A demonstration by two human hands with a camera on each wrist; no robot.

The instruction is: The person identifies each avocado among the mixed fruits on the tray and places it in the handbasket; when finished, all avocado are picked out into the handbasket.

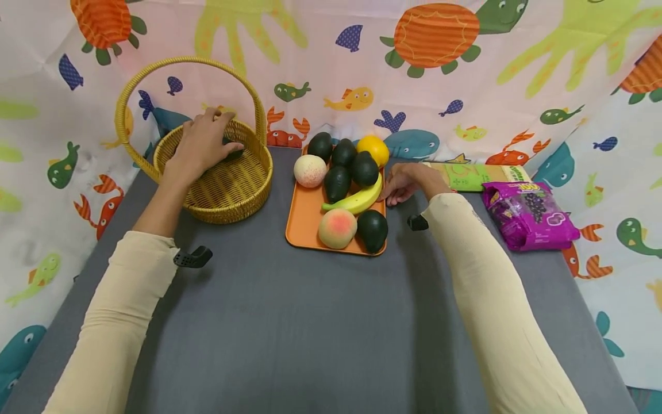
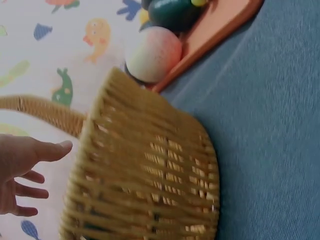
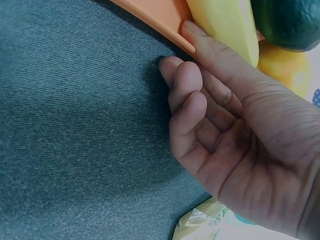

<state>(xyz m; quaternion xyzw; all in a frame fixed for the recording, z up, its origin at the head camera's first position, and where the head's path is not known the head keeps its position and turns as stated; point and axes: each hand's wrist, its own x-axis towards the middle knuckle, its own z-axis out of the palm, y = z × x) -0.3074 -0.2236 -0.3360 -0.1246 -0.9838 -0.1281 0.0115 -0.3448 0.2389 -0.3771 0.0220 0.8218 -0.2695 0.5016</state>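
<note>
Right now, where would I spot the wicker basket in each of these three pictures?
Head: the wicker basket stands in the upper left, its handle arching above it.
Left wrist: it fills much of the lower middle.
Right wrist: it is not in the picture.
Shared landmark: the orange tray, right of the basket in the head view, upper right in the left wrist view, along the top in the right wrist view.

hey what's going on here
A person has the left hand, fingers spread, over a wicker basket with a dark green fruit in it. The right hand grips the edge of an orange tray. On the tray are a banana, two peaches, a yellow-orange fruit and several more dark green ones. A purple packet lies to the right.
</note>
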